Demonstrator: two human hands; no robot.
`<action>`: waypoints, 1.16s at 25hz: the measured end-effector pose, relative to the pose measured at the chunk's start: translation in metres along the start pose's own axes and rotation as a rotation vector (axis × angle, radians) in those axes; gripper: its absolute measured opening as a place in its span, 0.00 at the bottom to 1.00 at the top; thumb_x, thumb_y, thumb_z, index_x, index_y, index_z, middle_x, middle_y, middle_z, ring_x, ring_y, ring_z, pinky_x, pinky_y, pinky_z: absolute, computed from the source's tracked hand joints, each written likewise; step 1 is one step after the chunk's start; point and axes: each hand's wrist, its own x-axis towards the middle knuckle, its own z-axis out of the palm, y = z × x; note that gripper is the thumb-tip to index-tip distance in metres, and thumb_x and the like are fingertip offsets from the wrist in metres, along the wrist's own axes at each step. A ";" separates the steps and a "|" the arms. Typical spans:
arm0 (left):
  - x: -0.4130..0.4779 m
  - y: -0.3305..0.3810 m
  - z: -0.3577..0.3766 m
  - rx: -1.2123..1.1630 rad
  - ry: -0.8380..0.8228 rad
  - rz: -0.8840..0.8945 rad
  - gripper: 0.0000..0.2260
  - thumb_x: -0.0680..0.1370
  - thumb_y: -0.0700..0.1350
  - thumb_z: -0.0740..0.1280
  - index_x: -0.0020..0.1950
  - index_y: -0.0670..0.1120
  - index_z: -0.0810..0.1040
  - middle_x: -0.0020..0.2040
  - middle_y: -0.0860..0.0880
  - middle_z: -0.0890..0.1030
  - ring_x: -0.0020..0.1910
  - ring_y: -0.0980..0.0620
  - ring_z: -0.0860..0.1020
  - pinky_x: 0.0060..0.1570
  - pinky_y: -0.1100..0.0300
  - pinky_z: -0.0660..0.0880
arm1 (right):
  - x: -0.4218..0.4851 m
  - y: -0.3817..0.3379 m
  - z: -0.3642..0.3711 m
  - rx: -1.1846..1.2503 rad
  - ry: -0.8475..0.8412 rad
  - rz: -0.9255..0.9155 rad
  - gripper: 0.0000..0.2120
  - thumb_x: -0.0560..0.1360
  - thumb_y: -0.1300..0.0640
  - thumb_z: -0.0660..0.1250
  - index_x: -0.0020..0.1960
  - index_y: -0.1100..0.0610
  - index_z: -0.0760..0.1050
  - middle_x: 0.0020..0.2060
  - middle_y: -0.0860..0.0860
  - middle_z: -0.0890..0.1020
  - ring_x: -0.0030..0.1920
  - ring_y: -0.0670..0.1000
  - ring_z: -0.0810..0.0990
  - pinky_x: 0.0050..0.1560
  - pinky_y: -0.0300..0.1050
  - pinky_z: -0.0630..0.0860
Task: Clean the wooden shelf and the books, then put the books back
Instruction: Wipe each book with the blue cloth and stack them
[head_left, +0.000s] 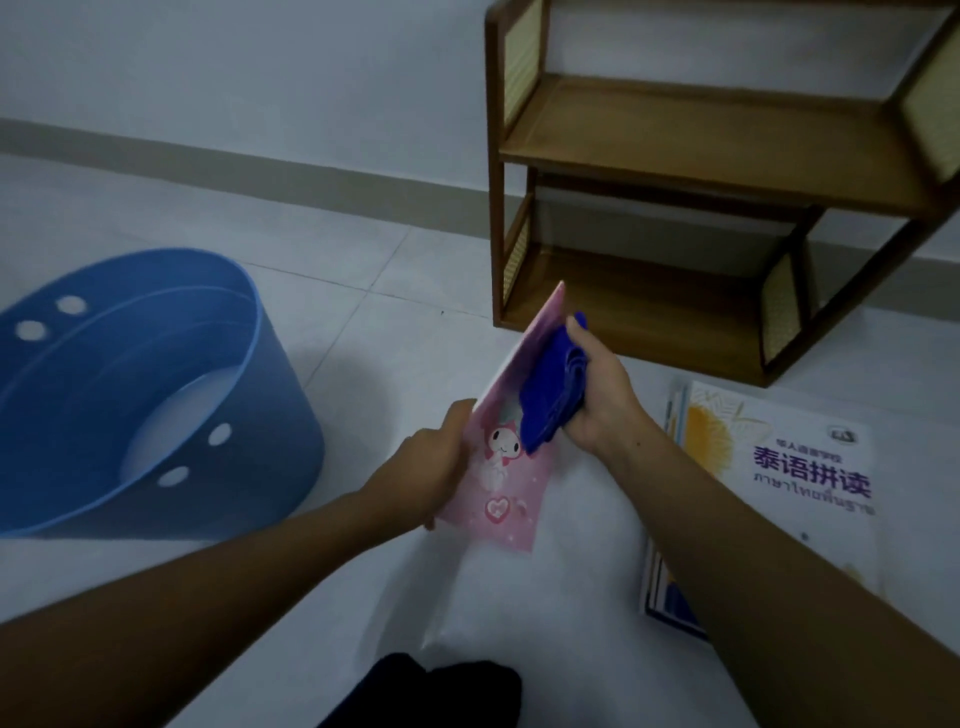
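Observation:
My left hand (434, 462) grips the left edge of a thin pink book (506, 493) with a cartoon figure on its cover, held tilted above the floor. A bunched blue cloth (550, 395) lies against the cover, and my right hand (597, 400) holds it there. The wooden shelf (691, 145) stands against the wall at the upper right, and both of its boards are bare. A stack of books (779, 483) lies on the floor to the right, topped by a white book with a yellow flower and purple lettering.
A blue plastic tub (156, 395) with round holes in its wall sits on the floor at the left. The floor is pale tile, with a grey skirting board along the wall. A dark piece of clothing (441, 691) shows at the bottom edge.

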 end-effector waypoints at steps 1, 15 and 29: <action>-0.001 0.006 0.000 0.064 0.012 0.016 0.20 0.82 0.55 0.51 0.72 0.55 0.53 0.56 0.52 0.75 0.42 0.54 0.79 0.29 0.65 0.77 | -0.004 -0.007 0.011 -0.063 -0.030 -0.044 0.17 0.74 0.49 0.69 0.61 0.51 0.72 0.55 0.54 0.80 0.55 0.56 0.79 0.58 0.54 0.77; -0.009 0.057 -0.100 0.349 0.167 0.161 0.35 0.77 0.63 0.48 0.77 0.42 0.52 0.77 0.43 0.57 0.74 0.46 0.60 0.71 0.58 0.57 | -0.121 -0.121 0.053 -0.668 -0.031 -0.511 0.21 0.72 0.68 0.68 0.63 0.55 0.74 0.53 0.52 0.81 0.48 0.53 0.83 0.49 0.51 0.81; -0.062 0.188 -0.175 -0.893 0.037 0.275 0.12 0.77 0.42 0.66 0.59 0.48 0.71 0.55 0.43 0.80 0.53 0.39 0.80 0.48 0.42 0.79 | -0.222 -0.193 0.054 -0.281 0.007 -0.678 0.24 0.70 0.65 0.71 0.64 0.50 0.73 0.53 0.51 0.81 0.49 0.54 0.82 0.42 0.49 0.80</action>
